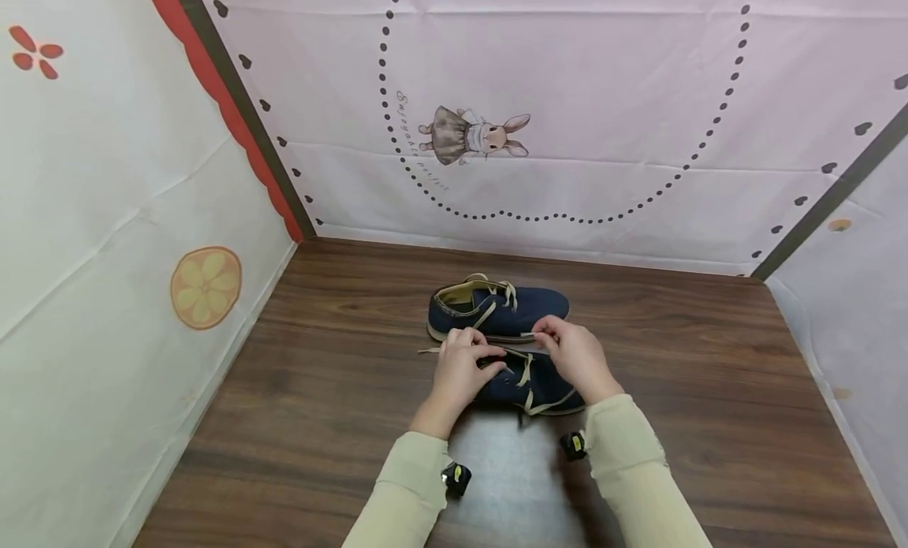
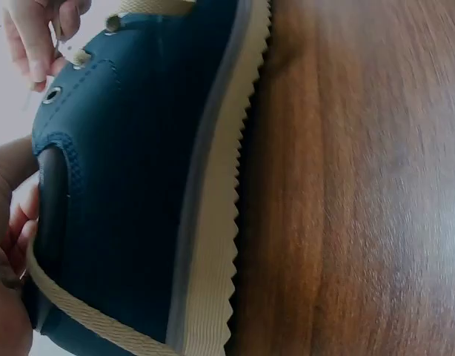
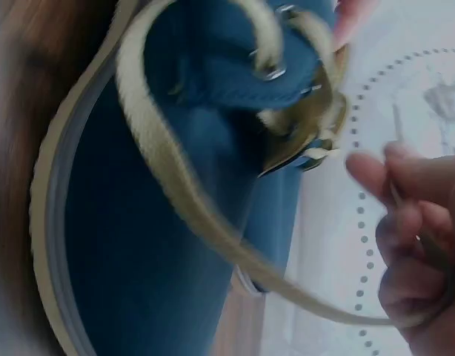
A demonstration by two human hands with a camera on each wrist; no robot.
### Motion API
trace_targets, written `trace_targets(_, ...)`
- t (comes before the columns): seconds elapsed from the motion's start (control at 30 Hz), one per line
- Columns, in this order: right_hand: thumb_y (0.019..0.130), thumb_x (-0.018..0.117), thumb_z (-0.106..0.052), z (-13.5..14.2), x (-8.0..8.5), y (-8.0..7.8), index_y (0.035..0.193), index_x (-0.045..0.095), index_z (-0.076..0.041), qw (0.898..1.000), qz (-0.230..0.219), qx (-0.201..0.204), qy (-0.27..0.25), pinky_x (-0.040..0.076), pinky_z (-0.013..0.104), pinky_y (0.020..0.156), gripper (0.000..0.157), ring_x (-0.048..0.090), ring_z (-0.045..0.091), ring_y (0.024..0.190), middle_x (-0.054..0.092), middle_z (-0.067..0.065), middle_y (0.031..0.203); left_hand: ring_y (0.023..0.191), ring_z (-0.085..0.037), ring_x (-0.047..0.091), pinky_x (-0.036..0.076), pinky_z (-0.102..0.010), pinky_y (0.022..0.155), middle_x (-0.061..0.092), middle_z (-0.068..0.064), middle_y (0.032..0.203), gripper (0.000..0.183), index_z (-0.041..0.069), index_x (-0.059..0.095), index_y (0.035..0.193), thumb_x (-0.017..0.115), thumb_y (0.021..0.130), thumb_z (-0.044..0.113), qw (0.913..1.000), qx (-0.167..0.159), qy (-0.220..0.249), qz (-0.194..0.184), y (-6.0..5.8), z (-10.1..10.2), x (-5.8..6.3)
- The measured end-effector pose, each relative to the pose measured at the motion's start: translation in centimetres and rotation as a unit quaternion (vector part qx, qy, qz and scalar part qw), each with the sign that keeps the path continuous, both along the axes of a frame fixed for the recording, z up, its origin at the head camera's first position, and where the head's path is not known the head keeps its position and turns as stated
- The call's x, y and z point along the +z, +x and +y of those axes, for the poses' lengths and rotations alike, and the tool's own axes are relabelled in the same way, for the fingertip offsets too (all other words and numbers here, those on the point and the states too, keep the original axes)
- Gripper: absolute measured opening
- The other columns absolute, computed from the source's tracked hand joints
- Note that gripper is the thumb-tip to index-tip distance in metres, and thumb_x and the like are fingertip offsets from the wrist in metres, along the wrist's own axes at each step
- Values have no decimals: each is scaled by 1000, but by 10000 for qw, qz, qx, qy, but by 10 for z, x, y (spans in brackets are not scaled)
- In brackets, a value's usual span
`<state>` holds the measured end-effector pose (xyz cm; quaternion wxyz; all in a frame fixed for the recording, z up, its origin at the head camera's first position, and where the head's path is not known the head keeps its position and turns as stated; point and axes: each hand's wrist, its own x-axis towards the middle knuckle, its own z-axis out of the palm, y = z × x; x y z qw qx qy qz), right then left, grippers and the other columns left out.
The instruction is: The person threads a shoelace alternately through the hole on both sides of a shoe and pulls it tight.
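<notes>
A navy shoe [image 1: 549,374] with a cream sole and cream lace lies nearest the person, its toe to the right. At its opening, my left hand [image 1: 457,367] pinches the upper's edge between thumb and fingers; the left wrist view shows only part of this hand, with some fingers behind the shoe. My right hand [image 1: 578,357] is raised over the far side and pinches the shoelace [image 3: 213,222], which trails from an eyelet across the shoe. The lace's tip points up past the fingertips in the right wrist view.
A matching navy shoe [image 1: 535,305] lies just behind, its lace [image 1: 509,293] threaded. Both are on a brown wood-grain surface [image 1: 340,374]. Printed cloth walls [image 1: 603,122] stand at the back and on both sides.
</notes>
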<state>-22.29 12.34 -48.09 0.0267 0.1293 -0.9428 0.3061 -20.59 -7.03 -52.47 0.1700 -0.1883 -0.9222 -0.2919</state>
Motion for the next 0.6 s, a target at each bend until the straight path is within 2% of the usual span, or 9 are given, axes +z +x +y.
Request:
trace_targets(0.1, 88, 64, -14, -2, -6, 0, 92, 69, -15, 9930, 937, 236, 685, 49, 36, 62, 7, 60, 17, 68, 63, -2, 83, 85, -18, 42, 36, -37, 77, 48, 4, 88, 15, 25, 76, 85, 80, 72, 28, 9997, 60, -193, 109, -1, 2, -2)
trace_targets(0.17, 87, 65, -13, -5, -8, 0, 92, 70, -16, 9887, 1192, 364, 827, 50, 37, 63, 7, 61, 19, 69, 61, -2, 84, 85, -18, 41, 35, -37, 77, 48, 5, 89, 16, 26, 76, 86, 80, 72, 29, 9996, 48, -278, 73, -1, 1, -2)
trace_targets(0.27, 87, 65, -14, -8, -10, 0, 92, 70, -16, 9903, 1084, 351, 797, 50, 38, 64, 7, 61, 19, 70, 61, -2, 84, 85, -17, 41, 34, -36, 77, 48, 5, 89, 16, 27, 75, 88, 79, 73, 31, 9993, 45, -367, -19, -1, 1, -2)
trace_targets(0.43, 89, 63, -15, -10, -12, -1, 93, 70, -17, 9952, 613, 182, 745, 50, 38, 67, 8, 62, 20, 75, 63, -2, 89, 85, -16, 40, 33, -34, 76, 48, 6, 89, 17, 29, 75, 91, 77, 75, 33, 9984, 45, -533, -197, -1, 1, -1)
trace_targets(0.6, 90, 62, -16, -12, -13, -1, 93, 69, -17, 9966, 381, 210, 693, 49, 40, 68, 8, 62, 21, 78, 63, -1, 91, 82, -15, 38, 30, -33, 74, 46, 6, 86, 17, 32, 74, 93, 74, 76, 37, 9962, 97, -786, -363, -1, 2, 0)
